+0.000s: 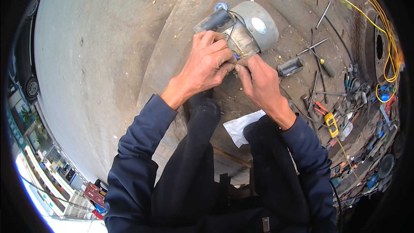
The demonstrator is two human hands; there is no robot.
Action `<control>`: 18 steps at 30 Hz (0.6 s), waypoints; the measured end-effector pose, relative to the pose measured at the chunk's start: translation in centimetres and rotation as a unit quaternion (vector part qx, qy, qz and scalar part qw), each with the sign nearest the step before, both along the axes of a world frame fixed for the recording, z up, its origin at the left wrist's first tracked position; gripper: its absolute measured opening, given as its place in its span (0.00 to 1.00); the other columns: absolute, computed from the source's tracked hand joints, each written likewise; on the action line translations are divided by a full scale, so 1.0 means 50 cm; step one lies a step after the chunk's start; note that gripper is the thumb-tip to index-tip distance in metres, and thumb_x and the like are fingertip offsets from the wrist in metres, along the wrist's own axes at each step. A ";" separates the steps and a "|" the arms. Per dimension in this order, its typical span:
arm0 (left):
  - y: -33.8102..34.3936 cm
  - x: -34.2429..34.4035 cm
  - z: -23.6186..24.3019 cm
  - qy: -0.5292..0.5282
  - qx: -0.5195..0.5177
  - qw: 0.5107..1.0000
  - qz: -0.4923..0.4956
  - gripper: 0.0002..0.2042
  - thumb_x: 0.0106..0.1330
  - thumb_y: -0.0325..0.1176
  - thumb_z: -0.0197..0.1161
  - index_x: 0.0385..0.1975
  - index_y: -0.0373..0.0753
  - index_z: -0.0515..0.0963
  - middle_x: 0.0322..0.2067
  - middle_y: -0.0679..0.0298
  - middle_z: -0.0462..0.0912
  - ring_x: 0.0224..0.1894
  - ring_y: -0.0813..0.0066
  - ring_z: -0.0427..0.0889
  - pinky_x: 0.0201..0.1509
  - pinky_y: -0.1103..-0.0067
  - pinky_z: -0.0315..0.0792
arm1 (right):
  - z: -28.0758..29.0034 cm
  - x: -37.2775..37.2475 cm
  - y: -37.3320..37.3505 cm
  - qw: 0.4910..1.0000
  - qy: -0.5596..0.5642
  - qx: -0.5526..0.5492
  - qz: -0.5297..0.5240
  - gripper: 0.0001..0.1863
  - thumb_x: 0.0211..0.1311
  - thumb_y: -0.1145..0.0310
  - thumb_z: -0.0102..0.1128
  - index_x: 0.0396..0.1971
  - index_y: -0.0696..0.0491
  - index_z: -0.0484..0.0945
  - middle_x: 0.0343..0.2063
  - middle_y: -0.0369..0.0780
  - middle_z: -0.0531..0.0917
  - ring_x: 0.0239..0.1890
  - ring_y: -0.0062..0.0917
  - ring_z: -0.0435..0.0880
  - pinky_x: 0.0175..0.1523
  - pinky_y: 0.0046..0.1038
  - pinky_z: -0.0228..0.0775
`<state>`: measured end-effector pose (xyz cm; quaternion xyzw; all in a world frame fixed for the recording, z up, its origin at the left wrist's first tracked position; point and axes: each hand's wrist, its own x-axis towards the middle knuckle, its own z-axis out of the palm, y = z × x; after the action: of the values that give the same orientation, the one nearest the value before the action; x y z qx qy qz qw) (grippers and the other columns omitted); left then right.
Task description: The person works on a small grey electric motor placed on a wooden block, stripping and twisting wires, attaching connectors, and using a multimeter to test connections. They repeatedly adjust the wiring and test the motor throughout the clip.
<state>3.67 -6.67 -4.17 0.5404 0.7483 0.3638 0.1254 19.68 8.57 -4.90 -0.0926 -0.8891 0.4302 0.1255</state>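
My left hand point(207, 62) and my right hand point(262, 82) meet in front of an electric motor point(242, 41). Thumb and fingers of each are pinched together, tip to tip. What they hold is too small and too covered to name; it may be wire. A bit of blue shows just behind the fingertips. The motor lies on the ground with a rounded grey end cover point(267, 28) bearing a pale oval label. A dark cylinder point(219, 20) sits along its left side, and a thin black cable runs over it.
Right of the motor lie a curved metal cover point(290, 66), a screwdriver point(327, 68), and several metal rods. Farther right are a yellow multimeter point(331, 124), red-handled pliers point(320, 108), a yellow cable point(390, 56) and heaped tools. White paper point(239, 128) lies by my knee.
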 end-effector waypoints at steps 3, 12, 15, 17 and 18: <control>-0.001 0.003 -0.003 0.010 0.000 1.000 0.002 0.12 0.50 0.27 0.81 0.34 0.42 0.87 0.37 0.66 0.82 0.55 0.58 0.81 0.65 0.60 0.66 | 0.006 0.001 -0.022 0.936 -0.203 -0.268 -0.104 0.07 0.81 0.67 0.63 0.45 0.55 0.78 0.30 0.39 0.81 0.27 0.27 0.82 0.30 0.36 0.73; -0.001 0.012 -0.005 0.028 0.012 1.000 -0.006 0.12 0.51 0.28 0.81 0.34 0.43 0.86 0.36 0.66 0.80 0.54 0.58 0.80 0.65 0.59 0.66 | 0.006 0.027 -0.038 0.714 -0.227 -0.632 -0.197 0.14 0.90 0.58 0.51 0.48 0.53 0.78 0.24 0.30 0.75 0.20 0.17 0.73 0.24 0.21 0.62; 0.002 0.008 -0.005 0.013 0.002 1.000 -0.002 0.12 0.51 0.28 0.80 0.34 0.43 0.86 0.37 0.66 0.80 0.54 0.57 0.80 0.65 0.59 0.65 | 0.007 0.035 -0.040 0.922 -0.123 -0.326 -0.169 0.09 0.82 0.68 0.62 0.51 0.57 0.78 0.28 0.37 0.79 0.24 0.26 0.81 0.30 0.29 0.73; 0.002 0.008 -0.005 0.012 0.002 1.000 0.000 0.12 0.51 0.28 0.80 0.34 0.43 0.86 0.37 0.66 0.80 0.54 0.57 0.80 0.65 0.59 0.65 | 0.004 0.033 -0.034 0.991 -0.025 -0.093 -0.093 0.11 0.75 0.74 0.68 0.52 0.58 0.78 0.31 0.40 0.80 0.25 0.32 0.83 0.32 0.34 0.76; 0.002 0.009 -0.005 0.012 0.003 1.000 0.000 0.12 0.51 0.28 0.80 0.34 0.43 0.86 0.37 0.66 0.80 0.54 0.57 0.80 0.65 0.59 0.65 | 0.001 0.029 -0.028 0.997 -0.010 -0.038 -0.070 0.15 0.67 0.78 0.73 0.50 0.58 0.79 0.36 0.45 0.81 0.29 0.40 0.85 0.35 0.40 0.78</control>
<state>4.10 -6.55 -4.44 0.5447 0.7488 0.3596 0.1150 21.13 7.16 -4.86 -0.1635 -0.8648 0.4529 0.1424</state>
